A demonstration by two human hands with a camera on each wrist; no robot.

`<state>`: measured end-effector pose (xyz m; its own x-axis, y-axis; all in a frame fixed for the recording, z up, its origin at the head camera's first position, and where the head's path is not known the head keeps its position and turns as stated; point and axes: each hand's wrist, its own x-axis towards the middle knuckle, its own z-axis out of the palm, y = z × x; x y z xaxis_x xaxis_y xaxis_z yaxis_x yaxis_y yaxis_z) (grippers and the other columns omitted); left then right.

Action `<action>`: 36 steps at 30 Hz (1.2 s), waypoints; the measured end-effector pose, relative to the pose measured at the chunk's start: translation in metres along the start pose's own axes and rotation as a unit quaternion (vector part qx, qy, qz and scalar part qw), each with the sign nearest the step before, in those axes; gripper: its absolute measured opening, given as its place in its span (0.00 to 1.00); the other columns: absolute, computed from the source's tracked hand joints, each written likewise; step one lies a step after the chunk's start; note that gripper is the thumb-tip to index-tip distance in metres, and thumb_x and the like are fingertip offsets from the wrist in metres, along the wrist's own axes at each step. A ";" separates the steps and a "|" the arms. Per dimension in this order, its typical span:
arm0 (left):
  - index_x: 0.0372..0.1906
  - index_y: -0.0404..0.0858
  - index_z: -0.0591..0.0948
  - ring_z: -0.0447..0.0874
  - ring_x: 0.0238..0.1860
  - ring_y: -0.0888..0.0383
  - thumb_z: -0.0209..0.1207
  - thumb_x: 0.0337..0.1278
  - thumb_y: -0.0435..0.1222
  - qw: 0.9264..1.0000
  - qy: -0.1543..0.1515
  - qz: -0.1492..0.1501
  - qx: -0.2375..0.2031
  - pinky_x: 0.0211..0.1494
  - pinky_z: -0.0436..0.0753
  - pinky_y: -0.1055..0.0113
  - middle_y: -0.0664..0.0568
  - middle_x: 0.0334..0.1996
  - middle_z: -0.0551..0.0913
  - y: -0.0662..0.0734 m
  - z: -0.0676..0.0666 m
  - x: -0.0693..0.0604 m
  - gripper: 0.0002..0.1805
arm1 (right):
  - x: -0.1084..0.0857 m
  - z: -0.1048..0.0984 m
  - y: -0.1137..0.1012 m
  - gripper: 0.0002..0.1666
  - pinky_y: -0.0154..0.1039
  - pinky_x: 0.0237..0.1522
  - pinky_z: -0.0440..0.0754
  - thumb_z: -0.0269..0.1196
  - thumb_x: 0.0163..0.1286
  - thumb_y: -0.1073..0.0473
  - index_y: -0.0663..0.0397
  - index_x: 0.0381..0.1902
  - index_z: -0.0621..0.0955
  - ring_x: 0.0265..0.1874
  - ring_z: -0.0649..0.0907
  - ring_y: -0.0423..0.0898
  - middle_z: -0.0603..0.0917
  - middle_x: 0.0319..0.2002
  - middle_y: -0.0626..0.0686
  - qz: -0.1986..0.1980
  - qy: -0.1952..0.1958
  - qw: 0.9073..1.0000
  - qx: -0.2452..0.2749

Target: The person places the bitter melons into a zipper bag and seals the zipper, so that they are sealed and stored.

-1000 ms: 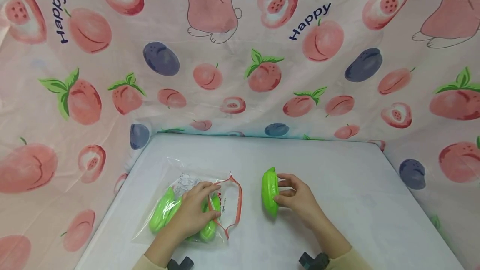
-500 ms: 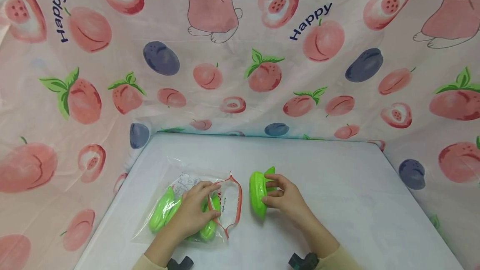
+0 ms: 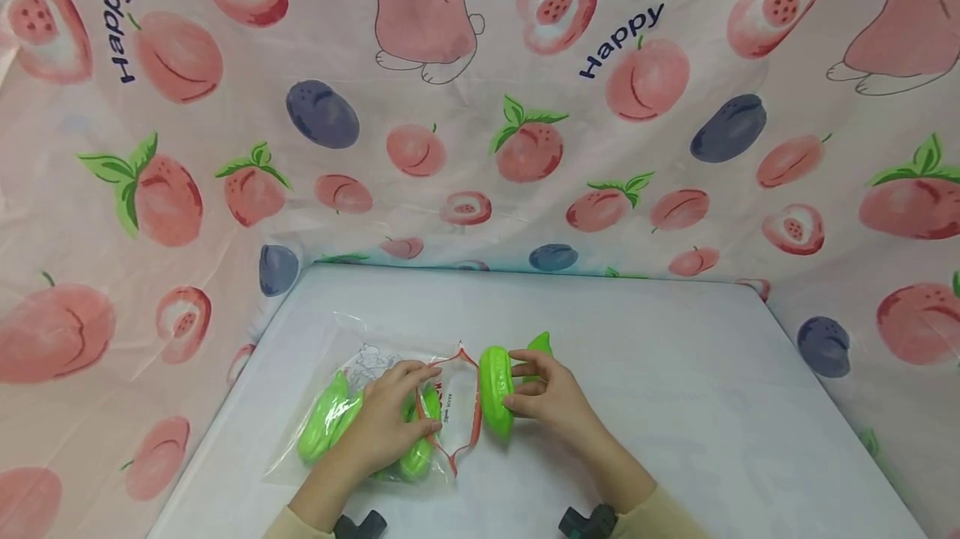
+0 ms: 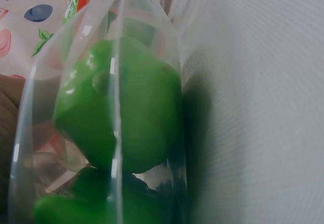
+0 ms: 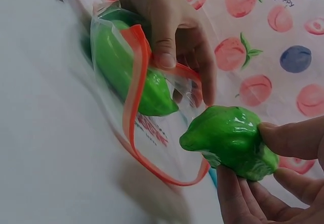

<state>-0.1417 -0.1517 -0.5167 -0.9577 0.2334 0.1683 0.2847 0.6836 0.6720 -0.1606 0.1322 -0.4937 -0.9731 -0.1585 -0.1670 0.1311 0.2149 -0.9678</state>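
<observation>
Has brought a long, glossy, bright green, ribbed fruit-like piece [image 3: 495, 391] toward nine o'clock since the earlier frame, gripped between the thumb and fingers of the right hand [image 3: 551, 389]. Keeps the left hand [image 3: 397, 414] in place on a clear, printed plastic bag [image 3: 352, 343], with thumb and fingers holding the lip of the open mouth. Holds the ribbed piece just off the mouth's three o'clock side, beside the red-orange rim strip [image 3: 477, 418]; cannot tell whether touching.

Seen from the head view, runs lengthwise close to the twelve-to-six line, with the narrower, pointed end toward six and the rounder, blunter end toward twelve. Seen from the right wrist, turns a knobby tip toward nine o'clock, under a thumb at three and over fingers at six. Looks shiny and wet-like, with raised lengthwise ridges, shallow grooves, white highlights on top and darker green below.

Shows a second bright green piece [image 3: 542, 344] between one and two o'clock from the held one, mostly hidden behind the right hand and unmoved. Shows more green pieces [image 3: 322, 422] inside the bag, toward nine o'clock. Rests the bag on a white counter [image 3: 675, 397], with pale pink fruit-printed cloth [image 3: 555, 64] hung at twelve.
</observation>
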 end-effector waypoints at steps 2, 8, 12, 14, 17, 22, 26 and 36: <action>0.71 0.51 0.81 0.79 0.70 0.51 0.85 0.43 0.39 1.000 0.004 0.005 0.003 0.75 0.69 0.41 0.61 0.67 0.80 -0.001 0.001 0.000 0.44 | 0.001 0.004 0.000 0.41 0.45 0.45 0.94 0.76 0.60 0.70 0.53 0.72 0.78 0.44 0.87 0.49 0.84 0.60 0.62 -0.001 0.000 1.000 0.001; 0.71 0.51 0.81 0.80 0.69 0.51 0.85 0.43 0.39 1.000 0.007 0.009 0.003 0.75 0.67 0.40 0.61 0.67 0.80 -0.002 0.001 0.001 0.44 | 0.004 0.016 0.000 0.41 0.46 0.45 0.94 0.76 0.61 0.71 0.54 0.72 0.78 0.44 0.89 0.49 0.84 0.59 0.62 -0.004 0.003 1.000 0.004; 0.72 0.51 0.81 0.80 0.70 0.51 0.85 0.44 0.39 1.000 0.002 0.007 -0.002 0.77 0.66 0.40 0.61 0.67 0.80 -0.002 0.001 0.001 0.44 | 0.005 0.021 0.001 0.41 0.46 0.46 0.94 0.77 0.62 0.69 0.52 0.72 0.78 0.45 0.89 0.49 0.84 0.60 0.61 -0.003 0.005 1.000 -0.002; 0.72 0.51 0.81 0.80 0.70 0.51 0.85 0.44 0.39 1.000 -0.001 0.006 -0.002 0.77 0.66 0.40 0.60 0.68 0.80 -0.002 0.001 0.001 0.44 | 0.005 0.024 0.000 0.41 0.46 0.46 0.94 0.77 0.62 0.69 0.52 0.72 0.77 0.45 0.89 0.49 0.84 0.60 0.60 -0.005 0.004 1.000 -0.003; 0.73 0.52 0.80 0.79 0.71 0.51 0.84 0.44 0.40 1.000 -0.004 -0.002 -0.004 0.78 0.67 0.40 0.61 0.68 0.79 -0.002 0.001 0.002 0.45 | 0.004 0.028 0.000 0.41 0.46 0.46 0.94 0.77 0.62 0.68 0.52 0.73 0.77 0.46 0.89 0.49 0.84 0.60 0.61 -0.010 0.000 1.000 -0.006; 0.74 0.56 0.79 0.79 0.71 0.52 0.84 0.44 0.41 1.000 -0.001 -0.015 -0.009 0.77 0.69 0.40 0.62 0.69 0.79 -0.002 0.000 0.002 0.46 | 0.004 0.035 0.001 0.42 0.46 0.46 0.94 0.78 0.61 0.67 0.52 0.73 0.76 0.47 0.90 0.49 0.84 0.61 0.61 -0.016 0.000 1.000 -0.008; 0.74 0.57 0.79 0.79 0.71 0.52 0.85 0.44 0.41 1.000 0.004 -0.011 -0.010 0.76 0.69 0.40 0.62 0.68 0.79 -0.003 0.001 0.003 0.47 | 0.005 0.040 0.004 0.43 0.46 0.46 0.94 0.78 0.61 0.66 0.52 0.73 0.76 0.49 0.90 0.50 0.84 0.61 0.62 -0.018 0.006 1.000 -0.004; 0.74 0.51 0.79 0.79 0.72 0.49 0.84 0.46 0.39 1.000 0.004 -0.003 -0.013 0.76 0.68 0.38 0.58 0.69 0.79 0.001 -0.001 0.002 0.45 | 0.006 0.054 0.009 0.43 0.44 0.47 0.92 0.77 0.60 0.70 0.57 0.73 0.75 0.48 0.90 0.51 0.83 0.60 0.65 -0.030 0.010 0.999 0.010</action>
<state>-0.1431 -0.1510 -0.5147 -0.9598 0.2234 0.1700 0.2777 0.6670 0.6914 -0.1548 0.0812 -0.5136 -0.9831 -0.1505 -0.1042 0.0754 0.1858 -0.9797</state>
